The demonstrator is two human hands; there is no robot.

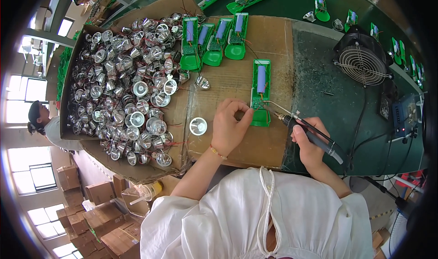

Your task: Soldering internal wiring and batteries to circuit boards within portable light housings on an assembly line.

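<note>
A green plastic housing (pixel 268 76) with a purple battery cell (pixel 261 79) and a small circuit board (pixel 258 104) lies on the cardboard in front of me. At the board's left side, my left hand (pixel 231 122) has thumb and forefinger pinched together; what they hold, if anything, is too small to make out. My right hand (pixel 312 142) grips a soldering iron (pixel 315 138) with a thin curved metal tube along it, and its tip points left at the board. Left of my left hand lies a round white-rimmed reflector (pixel 198 126). A silvery reflector cup (pixel 202 83) sits farther back.
A big cardboard box (pixel 73 83) heaped with wired reflector cups (pixel 132 76) stands left. Several more green housings (pixel 236 51) lie behind the work. At right are a round fan (pixel 363 65), a blue power unit (pixel 405 116) and black cables. Another person (pixel 43 117) is at far left.
</note>
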